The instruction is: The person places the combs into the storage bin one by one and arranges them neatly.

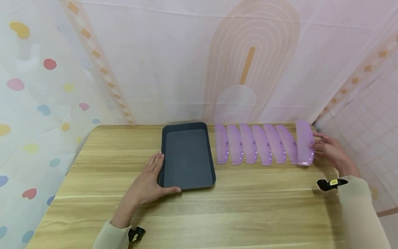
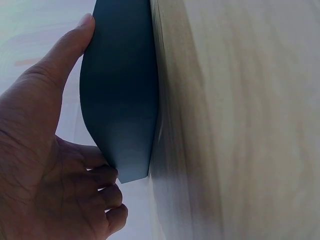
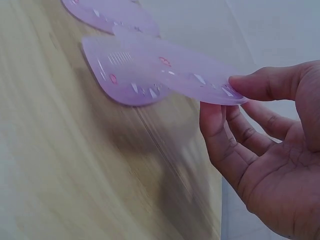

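My right hand [image 1: 331,150] is at the right end of a row of purple combs [image 1: 262,145]. Thumb and fingers pinch the edge of one translucent purple comb [image 3: 200,75], which is raised over the table and overlaps the row's last comb [image 3: 122,75] in the right wrist view. At the left, my left hand [image 1: 149,181] touches the near left corner of a dark grey rectangular tray [image 1: 188,159]. Its fingers lie along the tray's left side and its thumb reaches along the front edge. In the left wrist view the tray's outer wall [image 2: 120,95] shows between thumb and fingers.
Several combs lie side by side on the wood-grain table [image 1: 236,214], just right of the tray. A patterned cloth [image 1: 168,62] hangs behind the table's back edge. Another cloth [image 1: 373,114] stands close on the right, beyond my right hand.
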Demonstrator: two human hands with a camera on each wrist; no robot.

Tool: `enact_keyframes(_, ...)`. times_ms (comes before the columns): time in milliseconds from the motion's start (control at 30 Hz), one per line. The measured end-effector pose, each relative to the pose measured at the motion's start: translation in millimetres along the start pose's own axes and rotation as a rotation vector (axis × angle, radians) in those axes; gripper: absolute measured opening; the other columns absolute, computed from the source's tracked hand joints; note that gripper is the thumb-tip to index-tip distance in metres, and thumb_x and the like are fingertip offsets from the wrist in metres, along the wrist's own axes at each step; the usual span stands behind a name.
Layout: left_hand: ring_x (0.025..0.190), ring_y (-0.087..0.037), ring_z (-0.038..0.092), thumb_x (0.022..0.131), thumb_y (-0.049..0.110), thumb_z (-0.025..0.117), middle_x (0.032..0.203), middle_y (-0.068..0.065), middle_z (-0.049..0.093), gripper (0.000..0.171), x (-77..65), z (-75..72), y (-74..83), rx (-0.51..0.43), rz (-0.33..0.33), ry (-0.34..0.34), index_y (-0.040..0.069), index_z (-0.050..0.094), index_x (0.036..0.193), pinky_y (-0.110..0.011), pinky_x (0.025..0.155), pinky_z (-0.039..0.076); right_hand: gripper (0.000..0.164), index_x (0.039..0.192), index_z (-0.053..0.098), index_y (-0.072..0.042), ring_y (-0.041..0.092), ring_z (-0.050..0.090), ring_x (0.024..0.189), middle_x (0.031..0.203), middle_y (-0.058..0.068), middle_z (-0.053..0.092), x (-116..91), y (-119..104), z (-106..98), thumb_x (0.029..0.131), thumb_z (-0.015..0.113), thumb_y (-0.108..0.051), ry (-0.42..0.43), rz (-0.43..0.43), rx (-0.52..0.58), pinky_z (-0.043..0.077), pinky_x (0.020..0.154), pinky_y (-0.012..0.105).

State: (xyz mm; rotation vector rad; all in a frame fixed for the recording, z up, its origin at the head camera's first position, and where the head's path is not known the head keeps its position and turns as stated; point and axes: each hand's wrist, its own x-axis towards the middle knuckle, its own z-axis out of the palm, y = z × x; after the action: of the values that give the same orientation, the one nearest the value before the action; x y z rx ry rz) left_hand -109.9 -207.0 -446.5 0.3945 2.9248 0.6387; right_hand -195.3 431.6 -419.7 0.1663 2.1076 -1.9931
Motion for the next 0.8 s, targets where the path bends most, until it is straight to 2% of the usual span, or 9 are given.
enact_keyframes(133, 0.16, -0.039, 0.009, 0.071, 0.088, 0.066, 0.173, -0.017, 0.009, 0.138, -0.7, -0.2, 0.7, 0.0, -0.001, 0.005, 0.002, 0.012, 0.164, -0.061, 0.125, 0.026, 0.042, 0.122, 0.054, -0.028, 0.004, 0.069, 0.082, 0.092, -0.011, 0.073, -2.7, -0.6, 7.1, 0.098, 0.057, 0.006, -0.012, -0.026, 0.043, 0.06, 0.069, 0.022)
enact_keyframes(433, 0.16, -0.038, 0.01, 0.071, 0.087, 0.067, 0.174, -0.015, 0.009, 0.137, -0.3, 0.9, 1.2, -0.007, 0.003, 0.011, 0.003, 0.012, 0.164, -0.061, 0.125, 0.026, 0.042, 0.126, 0.052, -0.023, 0.006, 0.069, 0.086, 0.095, -0.008, 0.073, -7.4, -1.4, 22.3, 0.098, 0.06, 0.007, -0.039, -0.064, 0.051, 0.061, 0.071, 0.024)
enact_keyframes(633, 0.161, -0.037, 0.009, 0.071, 0.088, 0.067, 0.174, -0.014, 0.008, 0.137, 0.1, 1.8, 0.8, -0.007, 0.002, 0.011, 0.003, 0.012, 0.165, -0.061, 0.124, 0.027, 0.045, 0.125, 0.054, -0.025, 0.004, 0.068, 0.085, 0.095, -0.009, 0.073, -7.7, -1.8, 32.5, 0.097, 0.057, 0.011, -0.056, -0.093, 0.079, 0.06, 0.068, 0.024)
enact_keyframes(800, 0.161, -0.037, 0.009, 0.071, 0.088, 0.066, 0.174, -0.014, 0.007, 0.137, -0.2, 1.6, 0.5, -0.003, 0.0, 0.01, 0.003, 0.012, 0.165, -0.061, 0.124, 0.027, 0.045, 0.125, 0.054, -0.025, 0.004, 0.068, 0.085, 0.095, -0.01, 0.072, -8.8, -2.4, 43.6, 0.096, 0.059, 0.01, -0.05, -0.114, 0.058, 0.06, 0.068, 0.024)
